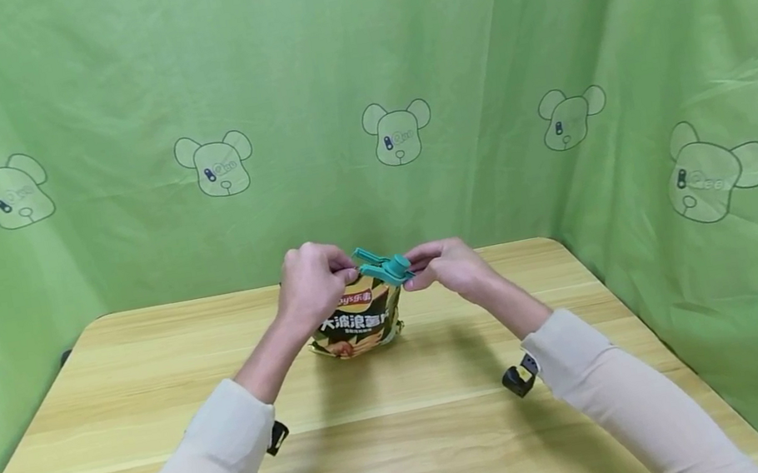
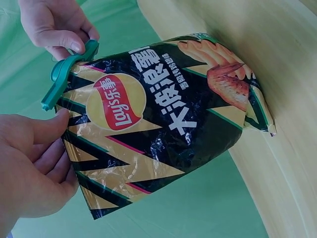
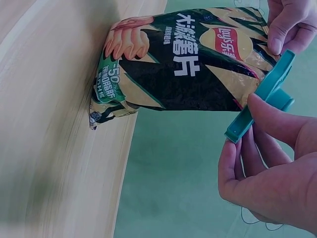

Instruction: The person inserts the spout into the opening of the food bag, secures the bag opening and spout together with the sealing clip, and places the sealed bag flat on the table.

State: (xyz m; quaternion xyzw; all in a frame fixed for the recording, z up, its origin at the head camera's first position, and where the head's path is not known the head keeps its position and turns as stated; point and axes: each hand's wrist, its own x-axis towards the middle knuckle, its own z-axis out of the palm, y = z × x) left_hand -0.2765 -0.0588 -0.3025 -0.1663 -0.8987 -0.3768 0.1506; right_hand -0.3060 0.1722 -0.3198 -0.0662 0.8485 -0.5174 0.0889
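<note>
A black and gold bag of potato chips [image 1: 354,321] stands upright on the table, its printed front toward me. My left hand [image 1: 312,286] pinches the bag's top edge between thumb and fingers, as the left wrist view shows closely. On the other side, my right hand [image 3: 277,163] holds a teal bag clip [image 3: 262,96] by its end between thumb and fingers. In the head view the clip [image 1: 384,266] has its two arms apart at the left end. It sits at the bag's top right corner; how much of the edge lies between its arms is hard to tell.
The light wooden table [image 1: 417,450] spreads out around the bag. A green curtain [image 1: 285,50] printed with bear heads hangs behind the table and along its sides. Black camera mounts [image 1: 518,379] are strapped at both wrists.
</note>
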